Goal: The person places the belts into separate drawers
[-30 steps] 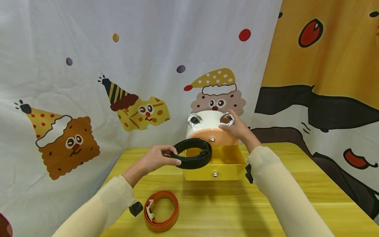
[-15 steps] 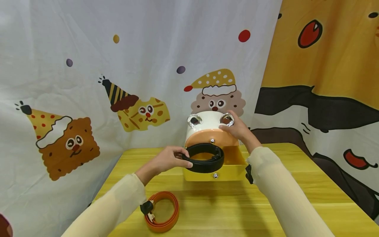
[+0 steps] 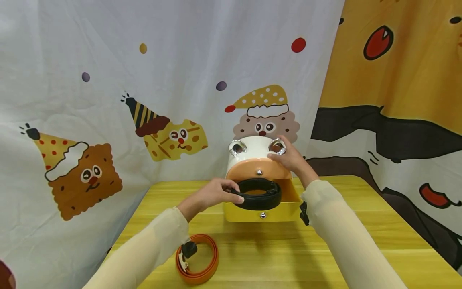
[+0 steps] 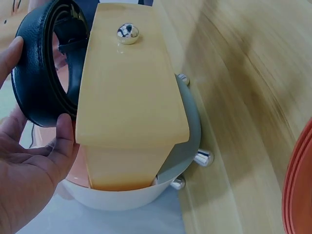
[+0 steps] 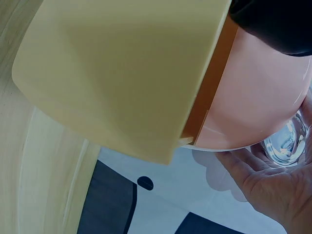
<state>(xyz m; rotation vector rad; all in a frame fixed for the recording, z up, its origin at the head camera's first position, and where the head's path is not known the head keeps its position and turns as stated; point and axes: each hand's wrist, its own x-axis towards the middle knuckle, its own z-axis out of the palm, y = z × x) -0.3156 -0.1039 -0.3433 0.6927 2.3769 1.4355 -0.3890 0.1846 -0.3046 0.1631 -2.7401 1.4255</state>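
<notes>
A coiled black belt (image 3: 260,203) hangs over the pulled-out yellow drawer (image 3: 243,213) of a small cartoon-faced drawer box (image 3: 254,147). My left hand (image 3: 213,193) pinches the coil at its left side, thumb in front. In the left wrist view the belt (image 4: 36,80) is beside the drawer's knobbed front (image 4: 131,87), fingertips close to the drawer edge. My right hand (image 3: 291,159) grips the box's upper right corner around its silver ring-shaped ear (image 3: 277,146). In the right wrist view the fingers of that hand (image 5: 278,192) lie against the box's side by the ear.
A coiled orange belt (image 3: 214,263) with a light metal buckle lies on the wood-grain table (image 3: 267,261), under my left wrist and in front of the box. Behind the table hangs a printed cloth (image 3: 187,44). A peach upper drawer front (image 3: 245,168) sits above the yellow drawer.
My left hand has carried the black belt rightward and slightly down, from the drawer's left side to above its opening. The right hand stays on the box.
</notes>
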